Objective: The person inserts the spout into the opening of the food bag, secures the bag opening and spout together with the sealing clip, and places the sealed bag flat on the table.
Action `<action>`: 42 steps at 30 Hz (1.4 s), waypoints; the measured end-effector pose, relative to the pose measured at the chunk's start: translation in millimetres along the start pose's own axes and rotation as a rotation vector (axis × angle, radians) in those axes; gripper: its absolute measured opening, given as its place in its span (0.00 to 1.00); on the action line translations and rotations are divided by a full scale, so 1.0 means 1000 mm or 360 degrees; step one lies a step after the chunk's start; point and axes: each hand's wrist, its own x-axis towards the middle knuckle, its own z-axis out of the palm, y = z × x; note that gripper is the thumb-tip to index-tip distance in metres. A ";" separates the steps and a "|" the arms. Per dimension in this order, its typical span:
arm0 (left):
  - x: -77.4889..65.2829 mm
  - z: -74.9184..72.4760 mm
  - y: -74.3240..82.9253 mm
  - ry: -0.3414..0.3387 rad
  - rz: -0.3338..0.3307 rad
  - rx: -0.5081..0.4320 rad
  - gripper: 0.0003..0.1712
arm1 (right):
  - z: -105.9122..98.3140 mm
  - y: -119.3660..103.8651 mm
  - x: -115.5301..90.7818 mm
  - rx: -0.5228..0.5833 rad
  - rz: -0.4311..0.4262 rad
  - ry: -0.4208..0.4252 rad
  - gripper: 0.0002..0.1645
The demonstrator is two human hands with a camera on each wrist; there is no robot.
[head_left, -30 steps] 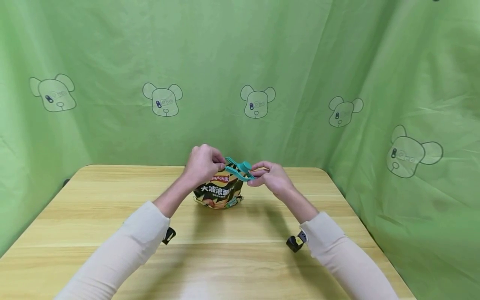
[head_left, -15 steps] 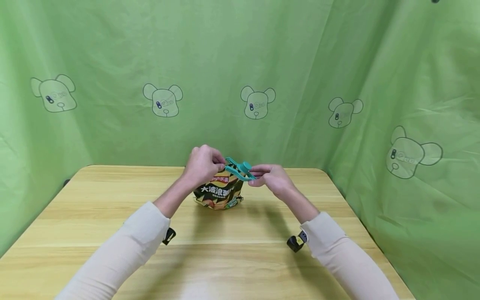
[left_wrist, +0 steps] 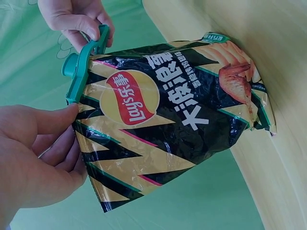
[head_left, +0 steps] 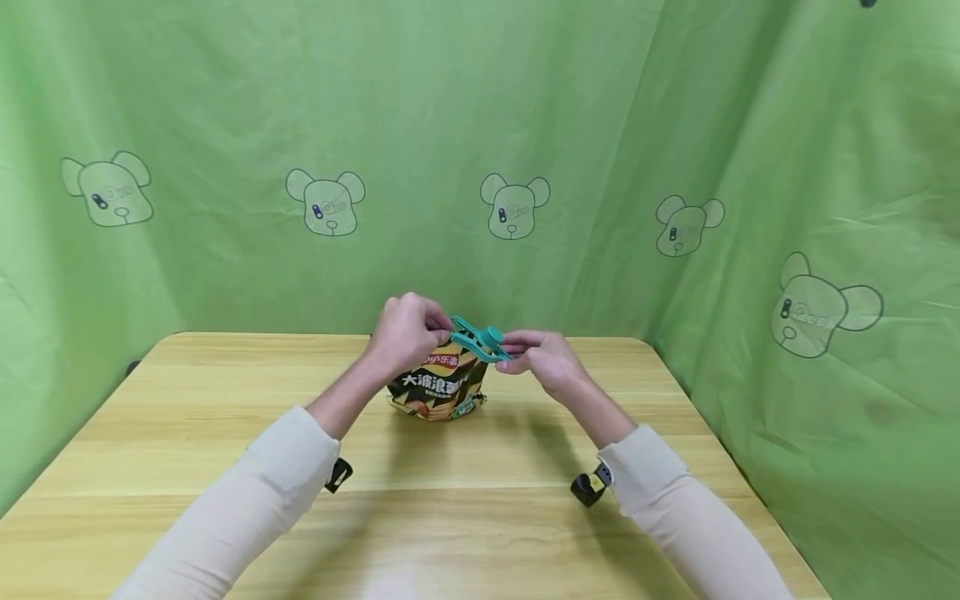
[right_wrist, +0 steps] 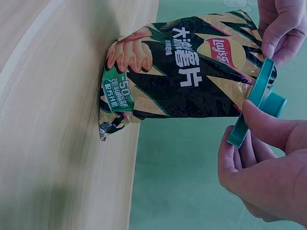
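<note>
A black-and-gold Lay's chip bag [head_left: 438, 385] stands upright on the wooden table, its front facing me. Across the right part of its top edge lies a teal bag clip [head_left: 480, 343] with a round capped spout. My left hand [head_left: 405, 332] pinches the bag's top edge between thumb and fingers, right by the clip's near end, as the left wrist view shows on the bag [left_wrist: 163, 139]. My right hand [head_left: 547, 358] grips the clip's other end, thumb on one side and fingers beneath it in the right wrist view, where the clip's long bar [right_wrist: 259, 86] shows plainly.
The wooden table [head_left: 450, 517] reaches back to a green curtain [head_left: 420, 100] printed with bear faces, which also encloses both sides. Black wrist straps with devices [head_left: 588, 487] hang below the forearms, over the table.
</note>
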 end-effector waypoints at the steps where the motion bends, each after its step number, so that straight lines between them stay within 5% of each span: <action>1: 0.000 0.000 0.000 0.0001 0.0004 -0.0003 0.06 | 0.000 0.000 0.000 0.0008 0.0002 0.0004 0.33; 16: 0.000 -0.002 -0.001 0.0015 -0.0010 0.0005 0.05 | 0.001 0.004 0.007 0.0085 -0.0010 -0.0005 0.31; 32: 0.002 -0.002 -0.003 0.0051 -0.0042 0.0023 0.04 | 0.003 0.008 0.015 0.0393 0.0011 -0.0061 0.34; 42: 0.003 -0.001 -0.001 -0.0030 -0.0098 0.0003 0.18 | 0.005 0.004 0.012 0.0380 0.0020 -0.0042 0.34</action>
